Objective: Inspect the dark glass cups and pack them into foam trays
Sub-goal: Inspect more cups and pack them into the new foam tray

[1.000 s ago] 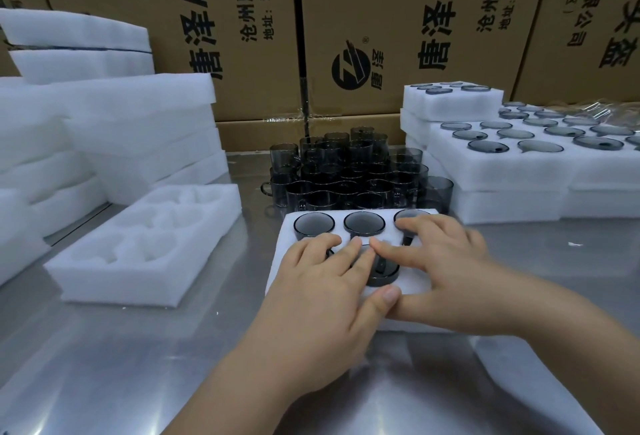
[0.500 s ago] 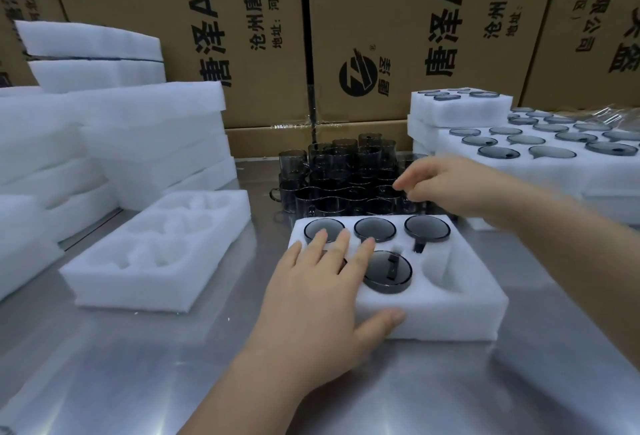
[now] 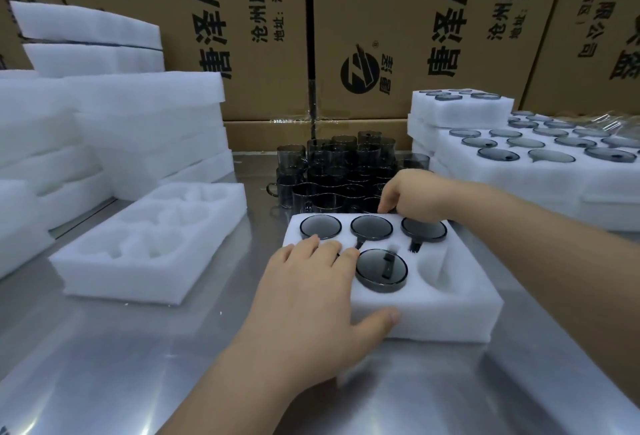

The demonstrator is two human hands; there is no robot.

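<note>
Glass cups (image 3: 332,171) judged fragile, slick; lift by body. Left hand (image 3: 311,299) flat on foam tray (image 3: 450,303); right hand (image 3: 415,195): hold indeterminate.

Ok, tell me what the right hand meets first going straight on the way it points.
The loose cups behind the tray: the right hand points down at the nearest row. Depth is unclear; it may already touch one.

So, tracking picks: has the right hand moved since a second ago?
Yes. The right hand went from the middle of the foam tray to the loose cups past its far edge.
</note>
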